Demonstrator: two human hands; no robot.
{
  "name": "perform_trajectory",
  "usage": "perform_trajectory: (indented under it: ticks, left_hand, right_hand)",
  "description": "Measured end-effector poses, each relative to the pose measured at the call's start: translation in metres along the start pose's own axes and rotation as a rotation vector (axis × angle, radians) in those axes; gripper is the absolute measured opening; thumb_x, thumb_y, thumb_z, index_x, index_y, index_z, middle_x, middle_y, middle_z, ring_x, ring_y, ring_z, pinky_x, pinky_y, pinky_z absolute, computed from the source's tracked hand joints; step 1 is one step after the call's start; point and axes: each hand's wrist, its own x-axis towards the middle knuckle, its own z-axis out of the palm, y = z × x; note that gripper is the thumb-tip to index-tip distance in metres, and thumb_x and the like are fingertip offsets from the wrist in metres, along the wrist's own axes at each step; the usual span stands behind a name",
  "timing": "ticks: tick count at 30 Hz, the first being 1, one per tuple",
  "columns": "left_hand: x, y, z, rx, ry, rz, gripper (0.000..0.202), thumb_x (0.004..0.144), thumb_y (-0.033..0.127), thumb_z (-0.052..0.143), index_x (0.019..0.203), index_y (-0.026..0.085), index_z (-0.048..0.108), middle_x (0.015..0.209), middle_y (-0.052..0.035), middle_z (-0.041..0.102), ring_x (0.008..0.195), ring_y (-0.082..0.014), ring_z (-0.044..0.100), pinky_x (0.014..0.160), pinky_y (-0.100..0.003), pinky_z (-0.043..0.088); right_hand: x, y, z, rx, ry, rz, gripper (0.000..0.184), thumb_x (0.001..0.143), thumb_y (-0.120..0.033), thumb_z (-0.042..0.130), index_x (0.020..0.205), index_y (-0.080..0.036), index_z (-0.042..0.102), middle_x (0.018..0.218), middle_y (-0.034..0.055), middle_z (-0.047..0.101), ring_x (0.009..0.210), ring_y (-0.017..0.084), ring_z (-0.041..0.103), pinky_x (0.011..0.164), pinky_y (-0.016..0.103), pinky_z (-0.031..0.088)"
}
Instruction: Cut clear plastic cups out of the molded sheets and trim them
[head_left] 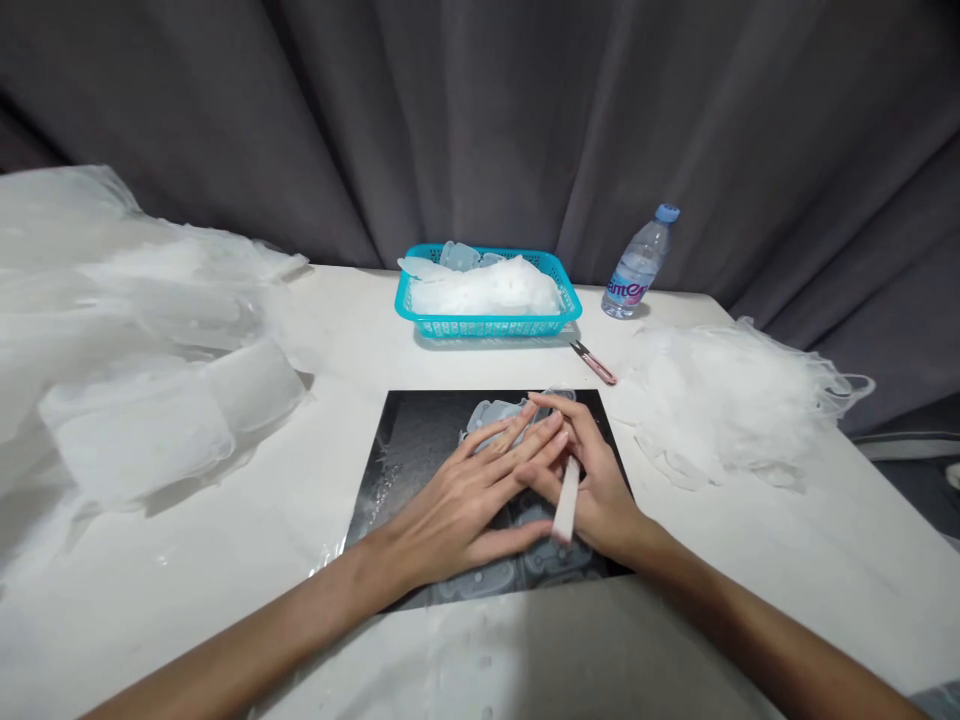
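Note:
My left hand (469,500) lies flat with its fingers stretched out, pressing on a clear plastic sheet of moulded pieces (491,412) that rests on a black mat (409,450). My right hand (592,480) sits just to the right, partly under the left fingers, closed round a slim white tool (566,500) that points back toward me. The tool's tip is hidden under the hand.
A teal basket (487,322) of white plastic pieces stands at the back centre. A water bottle (637,265) and small pink snips (595,363) lie right of it. Heaps of clear plastic lie at left (142,340) and right (720,400). A grey curtain hangs behind the table.

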Motion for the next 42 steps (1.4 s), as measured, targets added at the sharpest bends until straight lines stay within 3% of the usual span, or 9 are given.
perform_trajectory:
  ticks: [4,10,14,18,23,27,30,33,42]
  left_hand:
    - [0.000,-0.001,-0.002,-0.006,0.005,-0.024,0.075,0.104,0.039,0.060,0.167,0.021,0.023,0.167,-0.0135,0.039,0.159,-0.0280,0.031,0.128,-0.047,0.028]
    - [-0.001,-0.014,0.007,-0.023,0.020,-0.245,0.039,0.106,0.032,0.058,0.144,0.023,0.058,0.147,-0.0094,0.066,0.142,-0.0259,0.056,0.119,-0.049,0.039]
    - [-0.002,-0.022,0.009,-0.024,0.054,-0.278,0.020,0.108,0.028,0.054,0.119,0.021,0.069,0.127,-0.0070,0.077,0.124,-0.0244,0.069,0.101,-0.043,0.049]
    - [0.000,-0.034,0.001,0.025,0.145,-0.340,0.022,0.109,0.029,0.049,0.114,0.021,0.069,0.112,-0.0060,0.080,0.101,-0.0237,0.073,0.095,-0.041,0.049]
    - [-0.001,-0.056,-0.013,0.220,0.229,-0.456,0.030,0.108,0.020,0.042,0.129,0.021,0.063,0.131,-0.0105,0.072,0.116,-0.0290,0.067,0.101,-0.046,0.047]
    - [0.000,-0.042,-0.014,0.309,0.308,-0.329,0.036,0.104,0.010,0.041,0.131,0.020,0.063,0.136,-0.0136,0.067,0.128,-0.0312,0.060,0.105,-0.049,0.046]
    - [0.003,-0.015,-0.007,0.166,0.097,-0.043,0.030,0.105,0.015,0.048,0.129,0.021,0.065,0.130,-0.0103,0.073,0.122,-0.0262,0.066,0.103,-0.041,0.050]
    - [0.004,0.001,0.002,0.058,-0.072,-0.088,0.038,0.106,0.037,0.055,0.139,0.018,0.060,0.144,-0.0138,0.066,0.129,-0.0296,0.065,0.107,-0.044,0.051]
    - [0.000,-0.017,0.006,-0.019,-0.057,-0.164,0.041,0.100,0.044,0.066,0.135,0.023,0.067,0.149,-0.0090,0.064,0.142,-0.0321,0.054,0.117,-0.051,0.044]
  right_hand:
    - [0.004,0.006,-0.011,-0.076,-0.046,0.008,0.040,0.103,-0.044,0.060,0.138,-0.028,0.051,0.091,0.0012,0.071,0.071,0.016,0.065,0.065,0.030,0.053]
    - [0.020,0.018,-0.046,-0.352,0.316,0.041,0.035,0.109,-0.051,0.039,0.107,-0.025,0.062,0.082,0.0021,0.066,0.082,0.021,0.065,0.079,0.035,0.052]
    - [0.016,0.017,-0.056,-0.401,0.161,-0.042,0.054,0.109,-0.061,0.027,0.105,-0.025,0.067,0.099,0.0071,0.068,0.101,0.024,0.063,0.097,0.042,0.048]
    - [0.010,0.007,-0.061,-0.179,-0.119,0.083,0.070,0.103,-0.074,0.019,0.121,-0.026,0.067,0.097,0.0054,0.067,0.075,0.018,0.064,0.074,0.034,0.054]
    - [0.012,-0.011,-0.064,-0.222,-0.288,0.100,0.036,0.105,-0.051,0.054,0.094,-0.023,0.074,0.092,0.0029,0.071,0.085,0.018,0.069,0.080,0.032,0.053]
    - [0.006,-0.017,-0.066,-0.248,-0.378,0.102,0.010,0.099,-0.034,0.068,0.098,-0.025,0.074,0.102,0.0027,0.073,0.093,0.018,0.069,0.076,0.029,0.054]
    - [-0.005,-0.013,-0.069,-0.209,-0.427,0.057,0.011,0.101,-0.031,0.065,0.100,-0.025,0.075,0.107,0.0051,0.071,0.097,0.018,0.068,0.079,0.030,0.057]
    - [-0.011,-0.008,-0.070,-0.236,-0.433,-0.033,0.012,0.102,-0.028,0.064,0.102,-0.025,0.076,0.108,0.0058,0.071,0.099,0.019,0.068,0.087,0.035,0.057]
    - [-0.008,-0.005,-0.066,-0.231,-0.401,0.039,0.010,0.098,-0.032,0.070,0.104,-0.025,0.074,0.101,0.0031,0.074,0.091,0.018,0.071,0.083,0.033,0.058]
